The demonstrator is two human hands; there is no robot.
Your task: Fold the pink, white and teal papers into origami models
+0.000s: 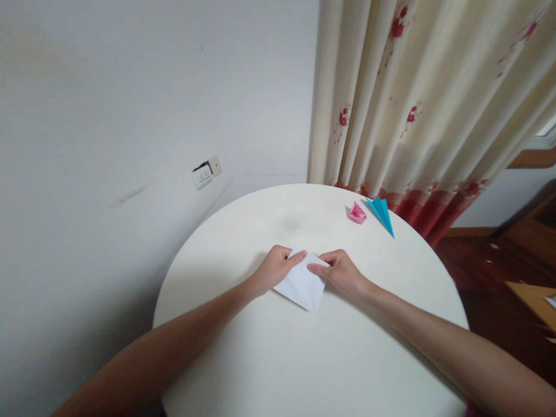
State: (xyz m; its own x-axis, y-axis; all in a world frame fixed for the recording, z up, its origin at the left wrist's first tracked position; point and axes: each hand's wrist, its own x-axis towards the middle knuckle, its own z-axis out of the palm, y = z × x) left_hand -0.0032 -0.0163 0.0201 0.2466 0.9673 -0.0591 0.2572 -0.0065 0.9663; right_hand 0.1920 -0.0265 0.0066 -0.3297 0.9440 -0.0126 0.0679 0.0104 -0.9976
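I see both hands' fingers pinching the folded white paper sheet (303, 284): left hand (273, 267), right hand (341, 272), on the round cream tabletop (282, 359).

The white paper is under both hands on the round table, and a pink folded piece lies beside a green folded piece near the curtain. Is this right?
Not quite. In the head view the piece beside the pink folded piece is blue, not green. The rest holds: left hand and right hand press the white paper on the round table.
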